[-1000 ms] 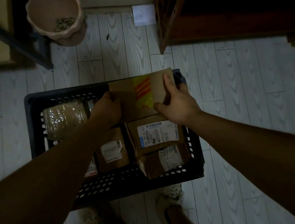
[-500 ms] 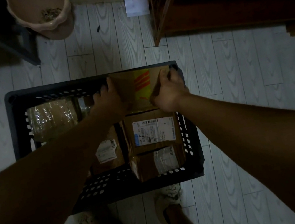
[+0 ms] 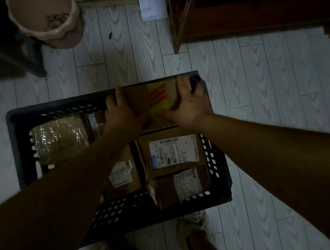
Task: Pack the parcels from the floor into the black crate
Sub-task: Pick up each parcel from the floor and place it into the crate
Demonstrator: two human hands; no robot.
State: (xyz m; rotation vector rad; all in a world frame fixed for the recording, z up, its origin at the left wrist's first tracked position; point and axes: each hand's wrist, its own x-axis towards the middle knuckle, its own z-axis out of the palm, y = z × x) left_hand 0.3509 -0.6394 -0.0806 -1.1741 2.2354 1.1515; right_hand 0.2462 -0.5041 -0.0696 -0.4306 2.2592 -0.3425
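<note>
**While standing over a black crate (image 3: 23, 148), a person is holding a striped parcel (image 3: 155, 98) at its far wall**

As the camera is looking straight down, both bare hands are closing on the brown parcel, which is carrying a yellow patch with red diagonal stripes. The left hand (image 3: 123, 114) is clasping the parcel's left edge, its fingers (image 3: 119, 93) reaching up that side to the far rim while the thumb is lying across the near face. The right hand (image 3: 189, 103) is wrapping the right edge, its fingers (image 3: 182, 84) curling round the far right corner, next to the crate's corner. So the parcel is sitting between the two sets of fingers, in the far right part of the crate, its far edge lining up with the rim. Whether it is resting on anything below cannot be told.

Four more parcels are lying inside. A labelled parcel (image 3: 173, 152) is lying just nearer than the striped one, with a crumpled parcel (image 3: 183, 185) beyond it against the near wall. A plastic-wrapped parcel (image 3: 61, 135) is filling the far left, and a fourth parcel (image 3: 122, 173) is showing beneath the left forearm.

A pink pot (image 3: 43, 18), a white square (image 3: 152, 7) and wooden furniture (image 3: 250, 12) are standing beyond the crate on the pale plank floor (image 3: 262, 86).
</note>
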